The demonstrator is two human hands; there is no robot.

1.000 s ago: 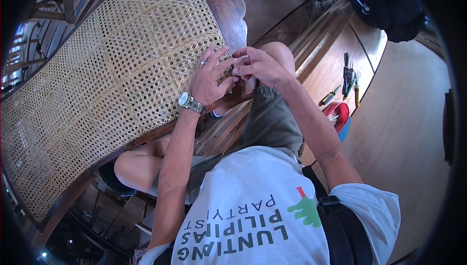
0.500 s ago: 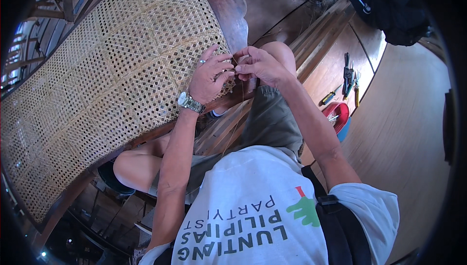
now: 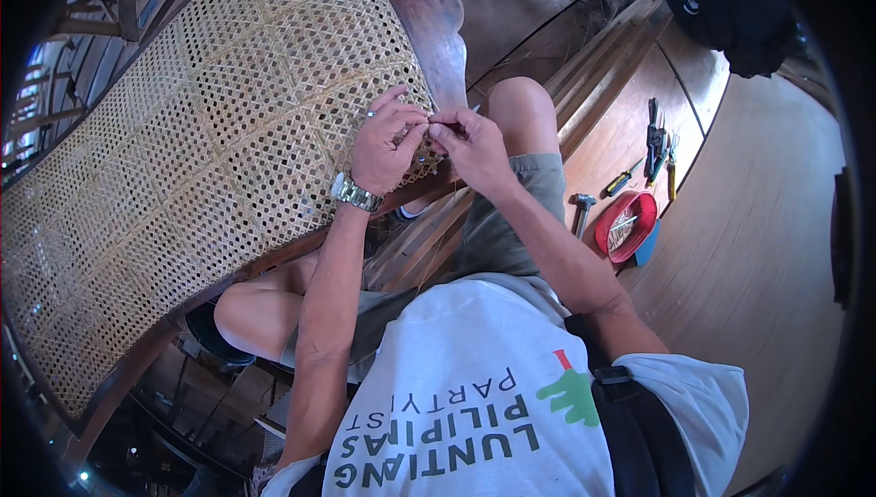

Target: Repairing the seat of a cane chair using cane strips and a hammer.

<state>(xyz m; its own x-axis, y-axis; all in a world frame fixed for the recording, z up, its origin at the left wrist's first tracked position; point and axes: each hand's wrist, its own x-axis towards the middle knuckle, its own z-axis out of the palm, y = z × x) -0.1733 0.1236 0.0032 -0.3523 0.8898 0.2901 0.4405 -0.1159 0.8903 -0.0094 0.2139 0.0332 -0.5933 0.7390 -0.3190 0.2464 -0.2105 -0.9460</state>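
A large woven cane panel [image 3: 246,123] in a dark wooden frame [image 3: 433,27] lies tilted across my lap, to the left. My left hand [image 3: 385,143] rests over its near right corner, thumb and forefinger pinched together, the other fingers partly stretched over the weave. Against those fingertips, my right hand [image 3: 472,146] pinches at the panel's edge. A thin cane strand runs between the two pinches; its end is hidden by the fingers. Both hands stay close above the frame rail.
On the wooden floor at right are a hammer [image 3: 582,212], a red container [image 3: 644,216] with small pale sticks, a screwdriver [image 3: 623,177] and pliers [image 3: 655,143]. Long wooden boards [image 3: 598,73] run beside my knee. Another person [image 3: 712,9] is at the top right.
My right hand has moved left and slightly nearer, meeting my left fingertips at the panel's edge. My right forearm has shifted left, uncovering the hammer and more of the red container.
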